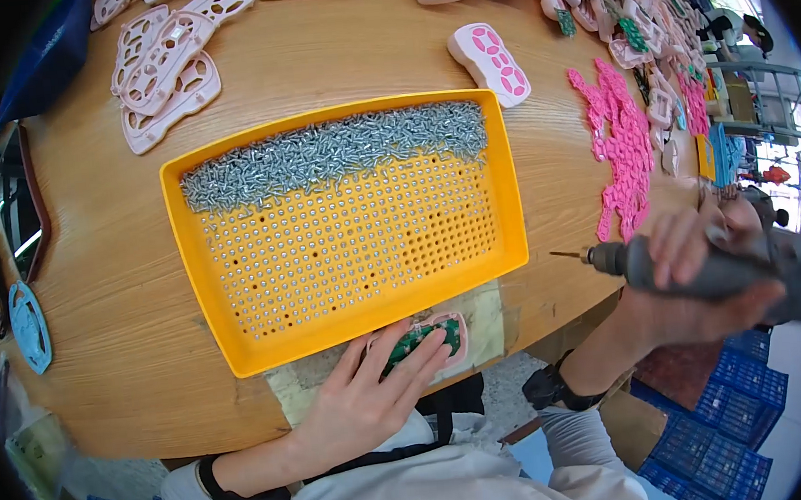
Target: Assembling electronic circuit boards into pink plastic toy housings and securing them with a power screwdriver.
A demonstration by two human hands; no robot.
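Note:
My left hand (374, 381) lies over a small pale pink plastic casing (462, 342), its fingers laid across the green circuit board (444, 330) inside and holding it against the mat. Part of the casing and board is hidden under those fingers. Off to the right, raised above the table edge, my right hand (688, 272) is wrapped around a dark electric screwdriver (717, 270), a little blurred. The screwdriver's thin bit points left, apart from everything. Just beyond the casing stands a yellow tray (514, 202) with a perforated bed of seated screws and a heap of loose screws (335, 151) along its far side.
Pale pink shells (170, 70) are stacked at the far left. A shell with pink buttons (491, 63) lies behind the tray's right corner. Bright pink button pieces (618, 145) and a pile of casings (627, 11) cover the right. Blue crates (720, 413) stand below.

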